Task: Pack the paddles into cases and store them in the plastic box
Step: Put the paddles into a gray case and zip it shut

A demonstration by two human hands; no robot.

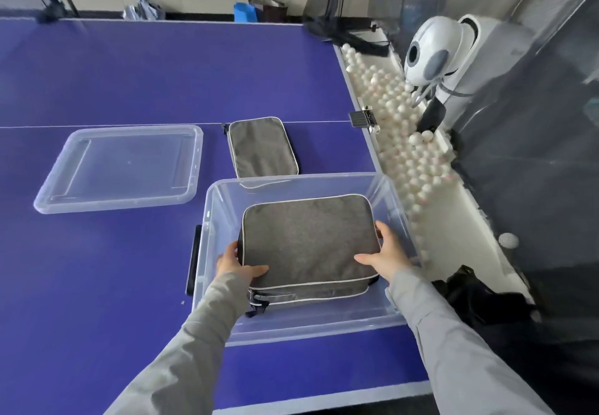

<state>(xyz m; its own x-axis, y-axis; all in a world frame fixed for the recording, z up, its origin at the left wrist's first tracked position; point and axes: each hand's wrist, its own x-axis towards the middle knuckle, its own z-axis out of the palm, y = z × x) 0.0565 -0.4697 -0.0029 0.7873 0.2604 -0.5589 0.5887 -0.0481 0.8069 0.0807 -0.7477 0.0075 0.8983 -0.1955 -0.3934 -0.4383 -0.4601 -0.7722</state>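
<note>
A grey paddle case [308,239] with white piping lies inside the clear plastic box [324,327] at the table's near right. My left hand [236,264] grips its near left corner, thumb on top. My right hand [385,252] holds its right edge, thumb on top as well. A second grey case [261,147] lies flat on the blue table just beyond the box, zipped shut. No paddle is visible.
The box's clear lid [123,168] lies upside down on the table to the left. Along the table's right edge runs a white trough with several white balls [411,155]. A white ball-feeding machine [431,51] stands beyond it, with dark netting [534,155] at right.
</note>
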